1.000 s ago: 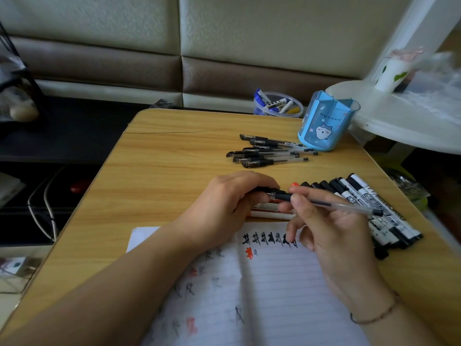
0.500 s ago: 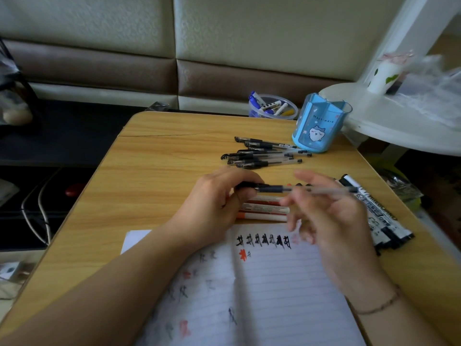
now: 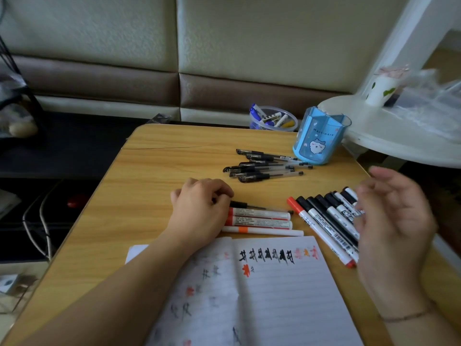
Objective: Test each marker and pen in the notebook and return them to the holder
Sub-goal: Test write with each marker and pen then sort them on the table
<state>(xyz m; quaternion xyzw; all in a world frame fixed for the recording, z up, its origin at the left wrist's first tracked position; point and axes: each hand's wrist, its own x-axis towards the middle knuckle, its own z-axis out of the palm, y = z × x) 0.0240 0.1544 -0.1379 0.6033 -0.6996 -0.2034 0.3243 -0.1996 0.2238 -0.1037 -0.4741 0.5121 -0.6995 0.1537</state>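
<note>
**penfan22:** Only the head view to go on here. The left hand (image 3: pixel 199 211) is sitting on the table (image 3: pixel 159 186) with its fingers (image 3: pixel 219 193) curled over the cap end of a black gel pen (image 3: pixel 262 208). The pen is lying flat, long axis running left to right, its far end pointing toward the right hand. Just in front of it, nearer the notebook (image 3: pixel 279 295), three white markers (image 3: pixel 259 222) are lying parallel to it.

**desk_lurker:** And the right hand (image 3: pixel 394 221)?

**penfan22:** It's hovering off the table, fingers spread and relaxed, holding nothing, blurred at the tips. It's hanging over the slanted row of black and red markers (image 3: pixel 324 221), so it's nearer those than the pen.

**desk_lurker:** So which way is the holder lying from that pen?

**penfan22:** The blue holder (image 3: pixel 321 138) is standing upright at the far right of the table, beyond the loose pile of gel pens (image 3: pixel 264 168). I'm guessing the pen in the left hand is going down as tested, and the right hand is better placed for picking the next one. Nothing is sitting in the holder that I can see.
</note>
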